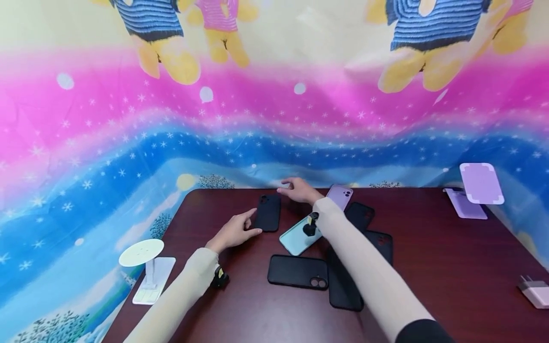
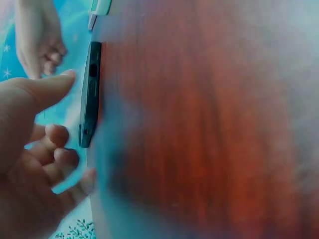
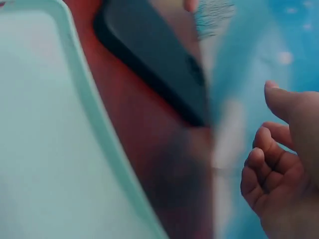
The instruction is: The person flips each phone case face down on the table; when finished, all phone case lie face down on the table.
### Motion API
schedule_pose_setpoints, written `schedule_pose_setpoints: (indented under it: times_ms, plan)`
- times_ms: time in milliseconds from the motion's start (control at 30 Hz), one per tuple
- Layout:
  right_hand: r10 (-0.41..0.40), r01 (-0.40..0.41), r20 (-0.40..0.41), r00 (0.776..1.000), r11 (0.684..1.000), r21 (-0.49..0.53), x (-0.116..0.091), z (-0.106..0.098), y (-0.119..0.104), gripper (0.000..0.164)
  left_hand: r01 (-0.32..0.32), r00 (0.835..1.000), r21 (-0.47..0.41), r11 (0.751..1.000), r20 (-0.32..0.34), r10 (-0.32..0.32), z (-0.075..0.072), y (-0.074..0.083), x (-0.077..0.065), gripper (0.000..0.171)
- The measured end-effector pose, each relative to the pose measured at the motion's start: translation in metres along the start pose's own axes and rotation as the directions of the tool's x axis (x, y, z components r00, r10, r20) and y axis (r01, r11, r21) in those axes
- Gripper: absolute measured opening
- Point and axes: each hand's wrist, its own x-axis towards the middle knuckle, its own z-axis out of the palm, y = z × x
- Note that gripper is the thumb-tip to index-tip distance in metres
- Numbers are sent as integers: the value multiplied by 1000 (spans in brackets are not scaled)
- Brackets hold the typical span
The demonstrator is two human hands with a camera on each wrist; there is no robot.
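A dark phone case [image 1: 268,214] lies near the far edge of the table. My left hand [image 1: 233,232] is beside its left side, thumb and index finger apart; the left wrist view has the thumb [image 2: 52,89] and loosely bent fingers around one end of the case [image 2: 90,94], not gripping it. Beyond the case's upper right corner, my right hand [image 1: 299,190] hovers with loosely curled fingers and nothing in them. Under the right wrist lies a mint green phone case [image 1: 296,240], large in the right wrist view. A lilac phone case [image 1: 340,195] sits behind that wrist.
Several more black phone cases [image 1: 298,271] lie under and around the right forearm. A white phone stand [image 1: 147,271] is at the left edge and a lilac phone stand [image 1: 472,190] at the back right. A white charger plug [image 1: 536,291] rests at the right edge.
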Motion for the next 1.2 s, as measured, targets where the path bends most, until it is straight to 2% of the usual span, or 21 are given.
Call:
schedule_pose_setpoints:
  times_ms: [200,300,433,600,733,833,933,1067,1200]
  plan:
    - [-107,104,-53,993,993,-53,-34,-49,-4,46,-124,985,-1,992,-117,123,5,15,-3,58]
    - [-130,125,-64,989,989,-75,-54,-63,-1,44,-164,978,-29,986,-135,159,4,25,-2,50]
    - [-156,151,-57,986,985,-80,-81,-72,7,46,-196,975,-64,978,-122,188,3,37,-1,46]
    - [-162,158,-46,986,984,-87,-115,-76,17,44,-213,975,-72,975,-76,207,1,47,1,51]
    - [-178,171,-57,982,980,-104,-134,-76,28,40,-226,974,-71,971,-37,224,1,50,5,50]
    - [-194,187,-56,979,976,-109,-143,-73,37,39,-234,971,-68,970,20,236,3,50,8,48]
    - [-185,181,-37,982,978,-102,-148,-69,46,40,-230,966,-58,971,105,235,6,49,9,48]
    - [-147,145,-4,989,982,-121,-154,-61,59,41,-210,961,28,977,189,201,13,50,8,48]
    - [-140,141,18,990,978,-154,-157,-50,71,38,-211,959,135,968,221,179,19,51,5,42]
